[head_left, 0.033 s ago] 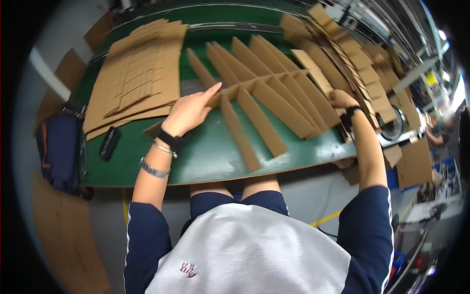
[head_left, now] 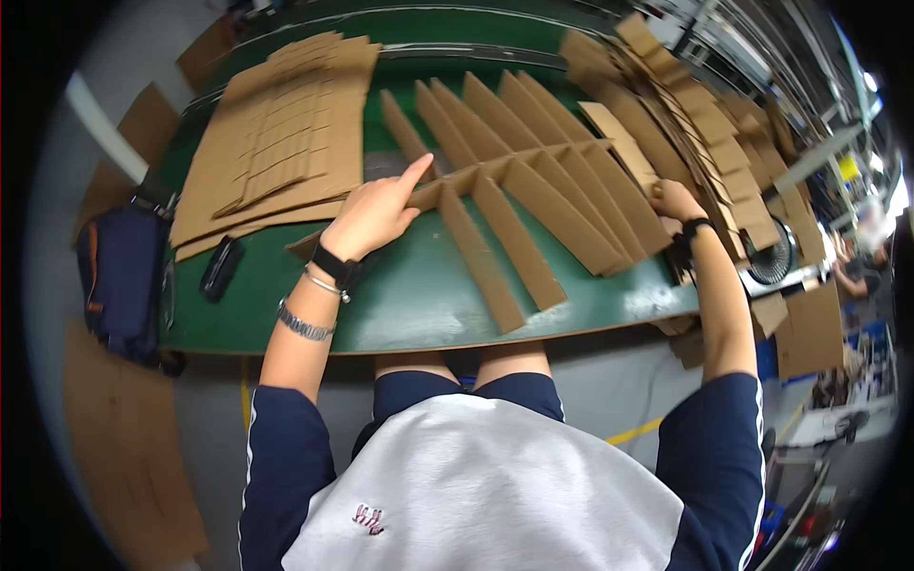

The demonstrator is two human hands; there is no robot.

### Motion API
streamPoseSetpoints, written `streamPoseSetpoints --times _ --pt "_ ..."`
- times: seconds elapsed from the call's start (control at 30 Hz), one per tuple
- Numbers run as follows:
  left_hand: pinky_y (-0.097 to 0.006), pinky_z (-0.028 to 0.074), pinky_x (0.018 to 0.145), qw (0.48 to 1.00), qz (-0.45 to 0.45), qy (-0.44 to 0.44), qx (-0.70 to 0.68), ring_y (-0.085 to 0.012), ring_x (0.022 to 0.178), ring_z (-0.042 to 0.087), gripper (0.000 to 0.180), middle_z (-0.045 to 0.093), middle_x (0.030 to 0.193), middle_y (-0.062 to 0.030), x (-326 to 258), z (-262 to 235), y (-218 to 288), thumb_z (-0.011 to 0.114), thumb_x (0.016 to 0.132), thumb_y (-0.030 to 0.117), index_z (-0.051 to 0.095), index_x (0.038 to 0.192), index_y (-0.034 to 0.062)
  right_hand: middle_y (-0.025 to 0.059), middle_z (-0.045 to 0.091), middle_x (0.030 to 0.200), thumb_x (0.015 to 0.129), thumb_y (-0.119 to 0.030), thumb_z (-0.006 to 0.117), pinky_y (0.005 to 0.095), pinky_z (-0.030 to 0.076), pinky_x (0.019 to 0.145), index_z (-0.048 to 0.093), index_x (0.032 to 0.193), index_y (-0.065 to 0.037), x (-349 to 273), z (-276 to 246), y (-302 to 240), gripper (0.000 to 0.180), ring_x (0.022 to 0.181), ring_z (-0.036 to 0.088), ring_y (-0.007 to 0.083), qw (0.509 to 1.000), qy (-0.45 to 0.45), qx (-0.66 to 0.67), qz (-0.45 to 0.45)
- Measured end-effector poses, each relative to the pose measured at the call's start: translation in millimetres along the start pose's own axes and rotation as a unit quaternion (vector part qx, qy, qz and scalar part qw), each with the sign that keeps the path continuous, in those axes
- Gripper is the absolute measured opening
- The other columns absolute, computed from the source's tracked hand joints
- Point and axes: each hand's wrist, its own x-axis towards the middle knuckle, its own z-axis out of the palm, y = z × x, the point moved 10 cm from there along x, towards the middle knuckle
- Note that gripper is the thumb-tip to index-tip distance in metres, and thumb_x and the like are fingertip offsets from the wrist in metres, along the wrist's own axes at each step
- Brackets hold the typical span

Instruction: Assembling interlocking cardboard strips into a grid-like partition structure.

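Note:
A cardboard divider grid (head_left: 512, 152) stands on the green table (head_left: 409, 295), its several cross strips slotted upright into one long strip. My left hand (head_left: 373, 217) is closed around the long strip's left part, thumb on the near side, with the index finger stretched out toward the leftmost crossing. Beyond the grid's right end, my right hand (head_left: 676, 202) has curled its fingers on the near end of a loose cardboard strip (head_left: 621, 143). Its fingertips are partly hidden.
Flat slotted cardboard sheets (head_left: 276, 143) are piled at the left, near a small black case (head_left: 221, 268). More cardboard strips (head_left: 709, 124) crowd the right, beside a round fan (head_left: 771, 252). A dark blue bag (head_left: 119, 281) hangs by the table's left end.
The whole picture has shifted slightly, with the table's things a little farther right. Both hands keep nearly the same places on the cardboard.

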Motion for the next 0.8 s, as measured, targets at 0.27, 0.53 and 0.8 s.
streamPoseSetpoints --times 0.27,0.53,0.8 --pt "-0.046 0.05 0.072 0.999 0.006 -0.01 0.032 -0.0403 0.083 0.063 0.02 0.067 0.086 -0.0213 -15 -8 -11 0.066 0.085 0.015 0.068 0.101 0.0028 0.0219 0.067 0.083 0.088 -0.015 0.056 0.0484 0.054 0.071 0.065 0.082 -0.004 28 -64 29 0.016 0.078 0.065 0.0434 0.942 0.184 -0.281 -0.016" --pt "-0.042 0.052 0.074 0.998 0.004 0.059 -0.001 -0.0357 0.084 0.067 0.02 0.069 0.088 -0.0197 -25 -30 -18 0.066 0.085 0.015 0.069 0.1 0.0022 0.0125 0.067 0.105 0.097 -0.022 0.05 0.0345 0.051 0.079 0.049 0.138 -0.007 -32 -238 -214 0.043 0.091 0.065 0.0202 0.877 0.312 0.322 -0.174" --pt "-0.045 0.052 0.076 0.992 0.001 0.117 -0.052 -0.0367 0.086 0.065 0.017 0.068 0.091 -0.0192 -22 -30 -20 0.064 0.083 0.012 0.071 0.096 0.0034 0.0264 0.067 0.107 0.095 -0.008 0.046 0.0414 0.052 0.09 0.034 0.145 -0.001 -81 -96 -416 0.052 0.095 0.067 0.0376 0.938 0.058 0.242 -0.243"
